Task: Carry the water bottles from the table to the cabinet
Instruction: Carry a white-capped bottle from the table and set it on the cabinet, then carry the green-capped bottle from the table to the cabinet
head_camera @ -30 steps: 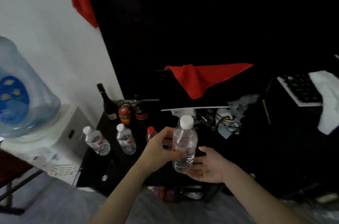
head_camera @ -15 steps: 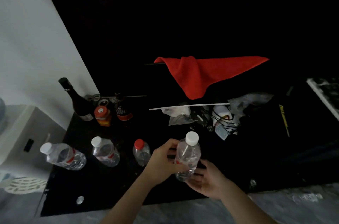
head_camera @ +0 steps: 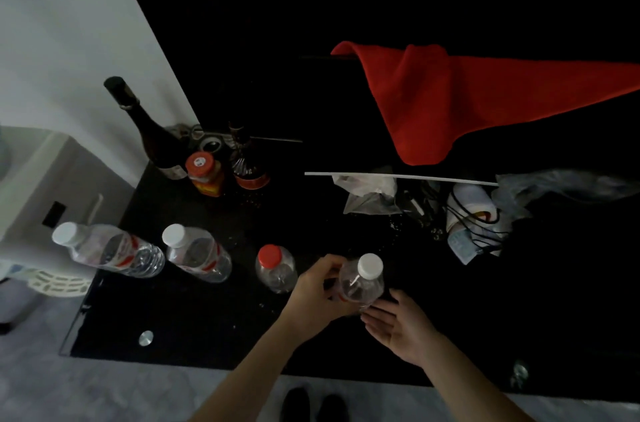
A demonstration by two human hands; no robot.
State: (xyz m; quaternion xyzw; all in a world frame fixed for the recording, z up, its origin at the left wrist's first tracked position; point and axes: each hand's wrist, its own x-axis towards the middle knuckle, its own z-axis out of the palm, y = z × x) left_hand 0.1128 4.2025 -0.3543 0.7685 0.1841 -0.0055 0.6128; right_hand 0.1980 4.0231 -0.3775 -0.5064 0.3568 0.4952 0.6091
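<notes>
Head view: my left hand (head_camera: 320,293) grips a white-capped water bottle (head_camera: 362,285), fingers curled round its side, above the near edge of the black table (head_camera: 194,324). My right hand (head_camera: 401,328) lies flat and wide under its base, fingers straight. Labels red and white, text unreadable. On the table I count two white-capped bottles (head_camera: 110,250) (head_camera: 197,255), one red-capped bottle (head_camera: 275,267), one dark wine bottle (head_camera: 149,131)

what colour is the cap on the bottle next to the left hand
Red, on the small clear bottle by the left hand; head view.
</notes>
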